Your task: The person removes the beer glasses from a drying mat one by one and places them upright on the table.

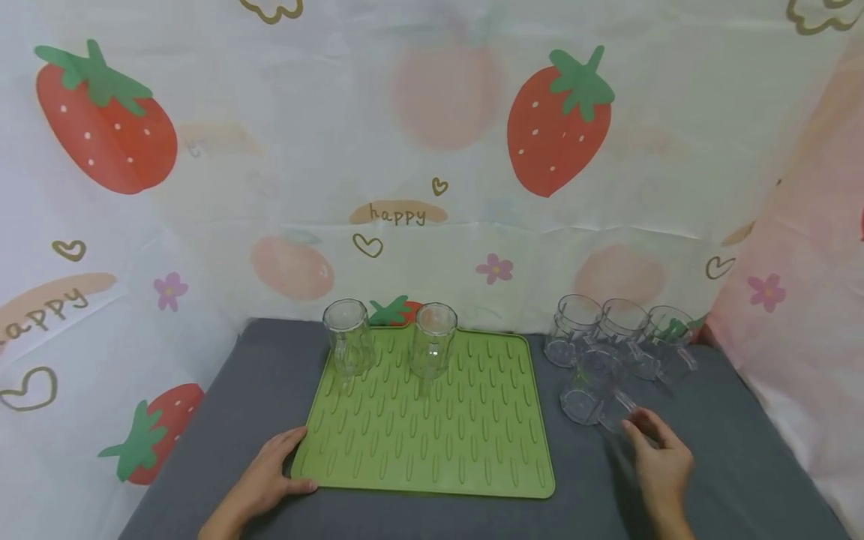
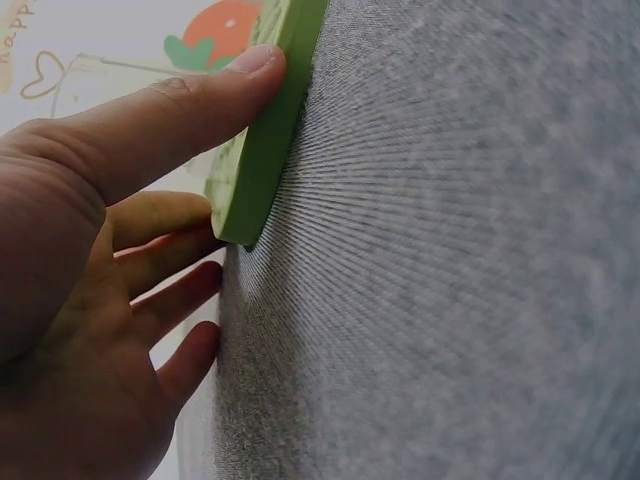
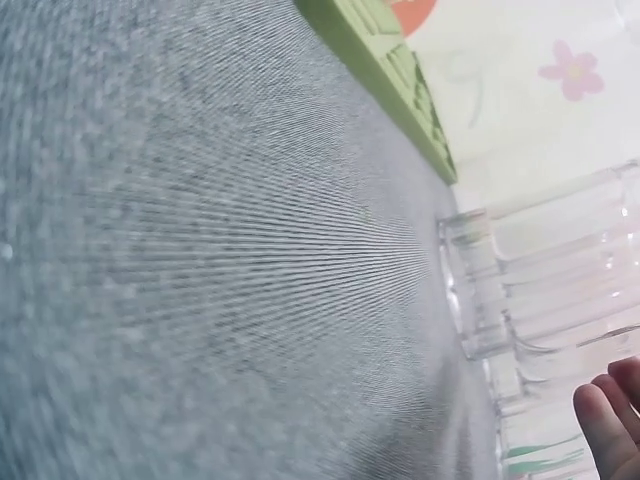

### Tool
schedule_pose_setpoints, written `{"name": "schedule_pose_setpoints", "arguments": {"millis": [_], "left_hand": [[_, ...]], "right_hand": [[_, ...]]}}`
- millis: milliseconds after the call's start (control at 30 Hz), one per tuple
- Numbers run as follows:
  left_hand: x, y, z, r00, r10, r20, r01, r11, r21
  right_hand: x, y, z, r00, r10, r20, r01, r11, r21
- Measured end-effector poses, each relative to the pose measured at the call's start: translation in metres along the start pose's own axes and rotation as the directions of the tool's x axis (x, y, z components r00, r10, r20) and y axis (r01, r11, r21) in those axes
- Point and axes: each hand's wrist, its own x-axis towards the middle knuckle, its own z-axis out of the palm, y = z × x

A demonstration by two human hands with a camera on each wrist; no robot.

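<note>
My left hand [image 1: 270, 472] rests at the near left corner of a green ridged mat [image 1: 432, 427]. Its thumb touches the front edge, and straight, spread fingers lie along the left side. Toward the back of the mat stand two clear glass mugs, one at the left corner [image 1: 348, 341] and another beside it [image 1: 433, 345]. Right of the mat, my right hand [image 1: 664, 461] has thumb and index fingertips at the handle of the nearest clear mug [image 1: 587, 401]; I cannot tell whether they pinch it. That mug stands on the table.
Behind the nearest mug, three more clear mugs stand in a row, left [image 1: 574, 322], middle [image 1: 624, 319] and right [image 1: 668, 337]. A dark grey cloth [image 1: 472, 521] covers the table. A white curtain [image 1: 304, 172] printed with strawberries hangs behind and at the sides.
</note>
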Motion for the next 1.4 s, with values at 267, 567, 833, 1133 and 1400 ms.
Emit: {"name": "schedule_pose_setpoints", "arguments": {"millis": [267,567,833,1133,1400], "left_hand": [[0.002,0.002,-0.002,1.0,-0.003,0.006,0.002,0.999,0.033],[0.001,0.004,-0.003,1.0,-0.008,-0.002,0.008,1.0,0.029],[-0.001,0.005,-0.003,1.0,0.005,-0.01,-0.004,0.999,0.033],[0.0,0.002,-0.003,1.0,0.004,-0.012,-0.004,1.0,0.03],[0.001,0.003,-0.001,1.0,0.002,-0.01,-0.002,1.0,0.018]], "right_hand": [[0.005,-0.016,-0.009,1.0,0.007,0.021,-0.007,1.0,-0.006],[0.012,-0.038,-0.01,1.0,-0.026,0.007,0.026,0.999,0.036],[0.017,-0.061,-0.004,0.997,-0.019,0.069,0.018,1.0,0.007],[0.013,-0.077,0.022,0.983,-0.084,0.165,0.078,0.996,0.048],[0.006,-0.095,0.05,0.947,-0.079,0.311,0.058,0.996,0.074]]}}
